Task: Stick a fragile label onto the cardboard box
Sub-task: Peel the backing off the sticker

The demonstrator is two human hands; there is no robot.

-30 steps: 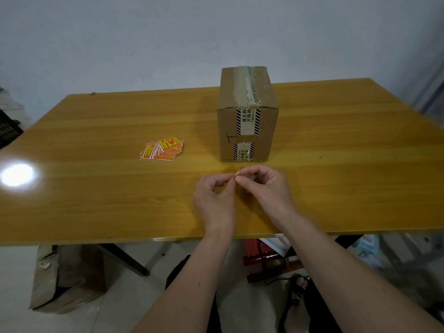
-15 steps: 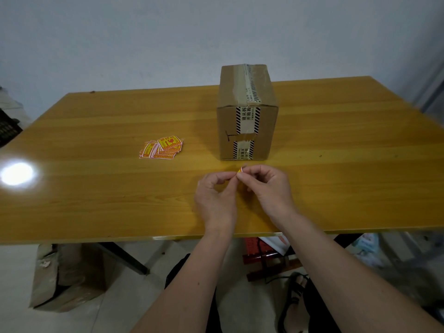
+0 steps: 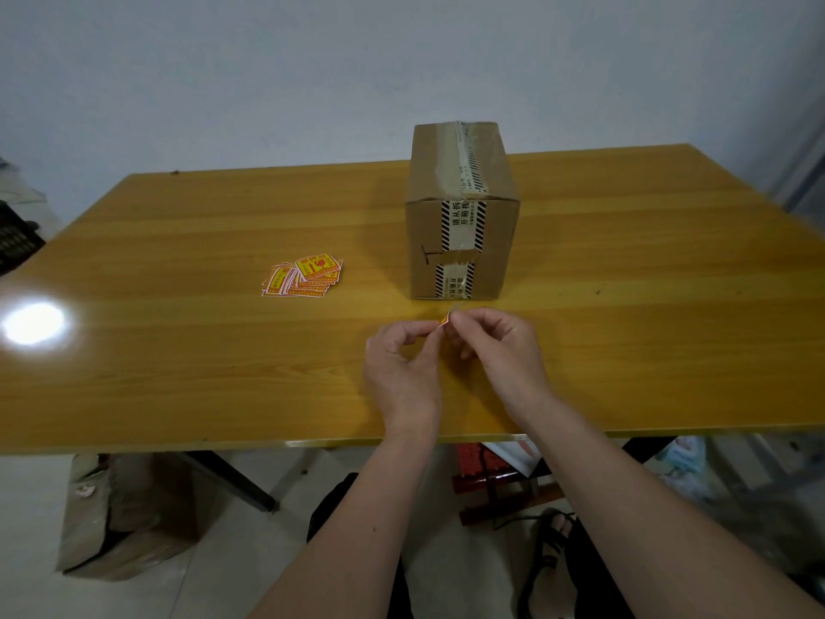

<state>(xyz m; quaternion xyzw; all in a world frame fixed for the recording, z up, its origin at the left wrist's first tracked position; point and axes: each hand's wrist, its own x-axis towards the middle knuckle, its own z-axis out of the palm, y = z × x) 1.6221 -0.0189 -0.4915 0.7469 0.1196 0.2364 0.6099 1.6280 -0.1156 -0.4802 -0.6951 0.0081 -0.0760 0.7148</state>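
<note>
Pinching a small fragile label [image 3: 443, 322] between them just in front of the cardboard box [image 3: 462, 216], the left hand [image 3: 402, 373] and right hand [image 3: 500, 350] appear to be peeling its backing, with pressing it onto the box likely next.

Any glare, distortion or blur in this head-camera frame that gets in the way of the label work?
Head view: a bright lamp glare sits on the table far left, clear of both hands; wide-angle bending curves the table's edges; the label pinched between left hand and right hand is too small to read.
</note>
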